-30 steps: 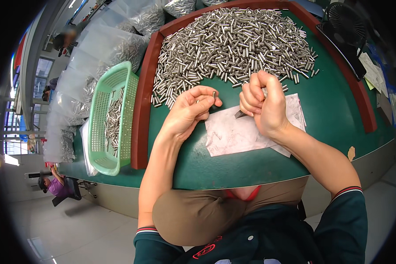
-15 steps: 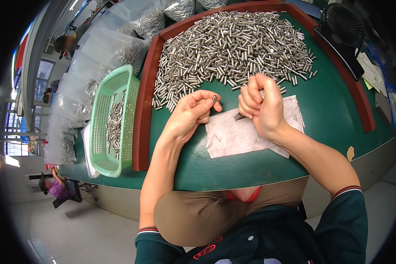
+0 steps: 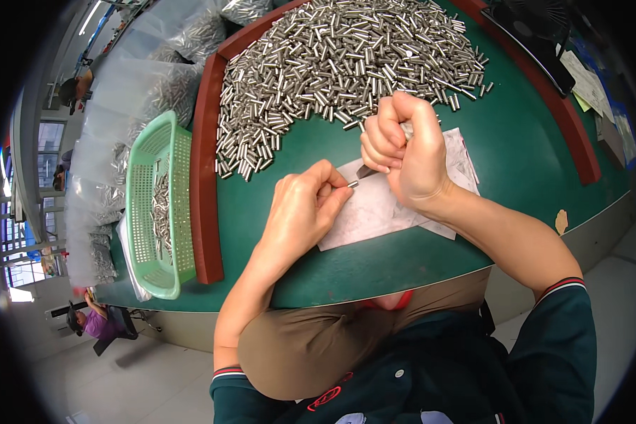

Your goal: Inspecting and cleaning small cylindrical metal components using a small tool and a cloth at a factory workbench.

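Between the thumb and fingertips of my left hand (image 3: 305,206) is a small shiny metal pin (image 3: 353,184), held over a stained white cloth or paper sheet (image 3: 364,212). My right hand (image 3: 410,152) is closed in a fist just to the right of it. Out of that fist, toward the pin, sticks the dark flat blade of a tool (image 3: 364,172); the handle is mostly covered by my fingers. Blade and pin are close, with a small gap between them. Beyond both hands lies a large heap of similar metal pins (image 3: 346,60) on the green tabletop (image 3: 290,152).
Dark red wooden rails (image 3: 206,191) border the work area. Left of them stands a green plastic basket (image 3: 184,233) with pins inside. Clear bags (image 3: 169,92) of pins line the far left. A black fan (image 3: 537,25) and papers (image 3: 590,85) are at the right.
My left hand has turned palm-down, bringing the pin lower and nearer the blade. My right hand keeps its grip on the tool. The whole view has shifted slightly.
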Available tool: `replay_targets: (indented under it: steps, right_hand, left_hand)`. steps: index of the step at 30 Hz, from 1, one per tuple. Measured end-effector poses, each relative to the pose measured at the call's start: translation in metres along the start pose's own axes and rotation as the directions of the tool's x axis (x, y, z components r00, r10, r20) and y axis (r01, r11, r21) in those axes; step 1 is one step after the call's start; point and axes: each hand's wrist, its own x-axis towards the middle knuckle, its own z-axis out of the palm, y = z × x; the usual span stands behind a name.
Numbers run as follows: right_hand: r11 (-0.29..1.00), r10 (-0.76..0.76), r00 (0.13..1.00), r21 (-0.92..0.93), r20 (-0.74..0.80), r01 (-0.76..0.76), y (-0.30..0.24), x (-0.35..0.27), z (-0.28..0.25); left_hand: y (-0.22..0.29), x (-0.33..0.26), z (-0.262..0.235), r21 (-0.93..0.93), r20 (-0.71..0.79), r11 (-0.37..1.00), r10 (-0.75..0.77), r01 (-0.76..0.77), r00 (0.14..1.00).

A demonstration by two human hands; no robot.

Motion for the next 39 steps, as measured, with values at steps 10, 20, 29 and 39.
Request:
replay_targets:
  steps: [10,20,29,39]
  right_hand:
    - [0.998,0.03,0.999,0.049,-0.042,-0.028,0.001,-0.003,0.001]
    - [0.999,0.022,0.999,0.032,-0.028,-0.021,0.003,-0.005,0.002]
    - [0.972,-0.169,0.986,-0.164,0.009,0.168,0.01,-0.013,0.014]
    - [0.984,-0.11,0.993,-0.133,0.037,0.114,0.009,-0.01,0.013]
  left_hand:
    - [0.0,0.0,0.003,0.0,-0.023,1.0,-0.01,0.01,1.0]
    - [-0.001,0.0,0.004,-0.003,-0.031,1.0,-0.019,0.019,0.999]
    - [0.001,0.004,0.003,-0.036,-0.018,0.999,-0.022,0.021,1.0]
    - [-0.003,0.002,0.0,-0.073,-0.023,0.997,-0.03,0.028,0.999]
